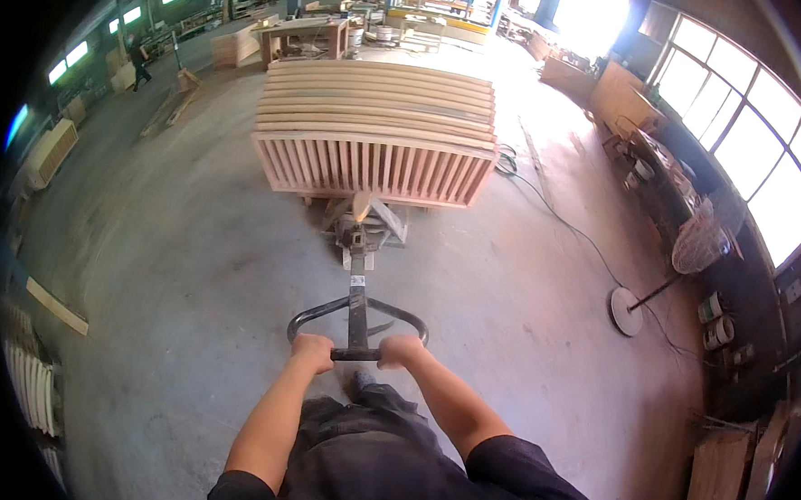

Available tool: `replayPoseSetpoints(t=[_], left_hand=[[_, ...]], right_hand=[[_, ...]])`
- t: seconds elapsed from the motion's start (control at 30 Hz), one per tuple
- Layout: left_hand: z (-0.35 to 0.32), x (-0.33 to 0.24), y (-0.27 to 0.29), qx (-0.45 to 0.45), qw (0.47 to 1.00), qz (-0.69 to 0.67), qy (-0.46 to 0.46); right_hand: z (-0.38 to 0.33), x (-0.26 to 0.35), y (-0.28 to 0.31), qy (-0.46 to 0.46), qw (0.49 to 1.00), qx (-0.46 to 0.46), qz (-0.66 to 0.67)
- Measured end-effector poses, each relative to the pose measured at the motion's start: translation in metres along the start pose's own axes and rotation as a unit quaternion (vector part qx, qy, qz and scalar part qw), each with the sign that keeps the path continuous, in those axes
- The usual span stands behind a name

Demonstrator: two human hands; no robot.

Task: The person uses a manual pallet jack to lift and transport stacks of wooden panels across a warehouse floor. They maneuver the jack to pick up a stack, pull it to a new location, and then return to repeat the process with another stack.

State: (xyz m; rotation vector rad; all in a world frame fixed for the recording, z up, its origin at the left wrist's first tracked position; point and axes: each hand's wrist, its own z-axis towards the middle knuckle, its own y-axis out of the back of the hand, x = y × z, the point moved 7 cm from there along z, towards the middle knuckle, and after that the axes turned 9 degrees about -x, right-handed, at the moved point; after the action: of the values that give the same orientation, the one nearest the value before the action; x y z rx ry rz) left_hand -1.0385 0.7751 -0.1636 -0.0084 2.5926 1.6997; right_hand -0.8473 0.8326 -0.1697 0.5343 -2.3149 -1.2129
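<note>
Both hands grip the dark metal loop handle (358, 325) of a pallet jack, left hand (312, 351) and right hand (401, 350) with fingers wrapped around its crossbar. Beyond them, on the grey concrete floor (173, 265), the jack carries a stack of pale slatted wooden panels (377, 131). A standing fan (701, 245) stands farther right.

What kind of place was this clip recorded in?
Most likely a woodworking factory hall. Both hands, left hand and right hand, grip a pallet jack handle loaded with stacked wooden panels; more timber pieces lean by large windows.
</note>
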Motion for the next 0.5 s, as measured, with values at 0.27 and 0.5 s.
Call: replayPoseSetpoints(t=[0.27,0.5], left_hand=[[-0.035,-0.026,-0.003,-0.026,1.000,-0.005,0.004],[-0.067,-0.060,-0.022,-0.037,0.999,-0.001,0.012]], right_hand=[[-0.040,0.002,-0.004,0.001,1.000,0.000,-0.006],[-0.080,-0.010,-0.036,0.013,0.999,-0.050,-0.005]])
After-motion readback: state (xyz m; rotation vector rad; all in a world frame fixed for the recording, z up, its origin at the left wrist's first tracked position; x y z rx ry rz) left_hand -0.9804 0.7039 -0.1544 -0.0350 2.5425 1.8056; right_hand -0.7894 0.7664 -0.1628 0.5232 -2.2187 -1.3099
